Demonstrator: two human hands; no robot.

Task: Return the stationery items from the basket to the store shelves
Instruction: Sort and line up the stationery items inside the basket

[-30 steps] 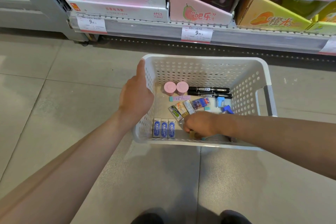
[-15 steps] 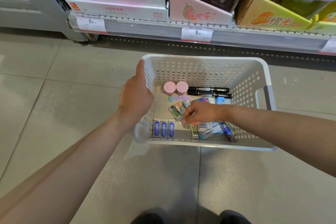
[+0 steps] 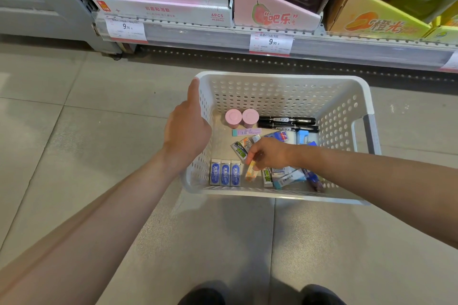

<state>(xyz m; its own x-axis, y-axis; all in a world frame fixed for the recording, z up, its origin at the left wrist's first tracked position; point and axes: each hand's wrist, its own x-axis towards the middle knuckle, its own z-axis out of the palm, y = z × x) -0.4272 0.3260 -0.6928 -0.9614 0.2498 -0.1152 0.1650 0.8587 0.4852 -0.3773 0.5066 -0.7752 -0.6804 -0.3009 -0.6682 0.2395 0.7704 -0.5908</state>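
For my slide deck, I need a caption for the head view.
Left hand steadies the white basket while the right hand pinches a small orange packet.

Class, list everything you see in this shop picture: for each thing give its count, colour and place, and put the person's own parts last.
basket: one, white, perforated, on the floor before the shelf
round tubs: two, pink, far left of basket
markers: two, black, side by side, far side
boxed erasers: three, blue-and-white, in a row, near left corner
orange packet: one, under the right hand
loose small packets: several, mixed colours, near right; count unclear
display boxes: pink, white, orange, on the shelf
price tags: two fully seen, white, on shelf edge
left hand: holds basket's left rim
right hand: fingers pinch the orange packet
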